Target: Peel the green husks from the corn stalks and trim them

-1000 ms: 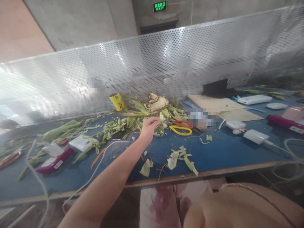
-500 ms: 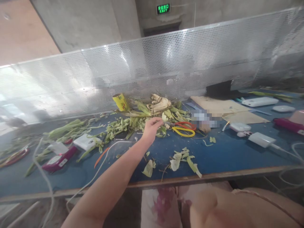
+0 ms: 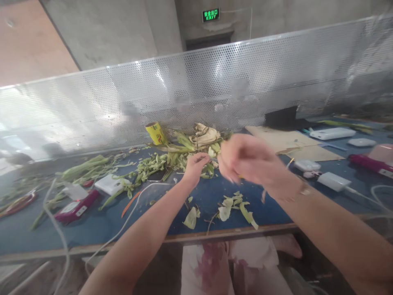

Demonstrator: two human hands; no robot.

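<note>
My left hand (image 3: 195, 167) is closed in a pinch above the pile of green husk strips (image 3: 153, 163). At its fingertips is a pale piece of husk (image 3: 211, 152), partly lost against the leaves behind. My right hand (image 3: 245, 159) hovers just right of it, smeared by motion, so its fingers cannot be made out. It covers the place where the red- and yellow-handled scissors lie; only a speck of yellow shows beneath it. Loose husk scraps (image 3: 225, 209) and a single pale scrap (image 3: 190, 218) lie near the table edge.
A perforated metal screen (image 3: 123, 94) runs behind the blue table (image 3: 276, 217). At the pile's back stands a yellow tube (image 3: 155, 133). Left are a magenta device (image 3: 76, 207) and white cable (image 3: 132, 213); right, cardboard (image 3: 282, 139) and a white charger (image 3: 333, 181).
My right hand has come up from my lap to the pile, over the scissors. My left hand has stayed almost still in its pinch.
</note>
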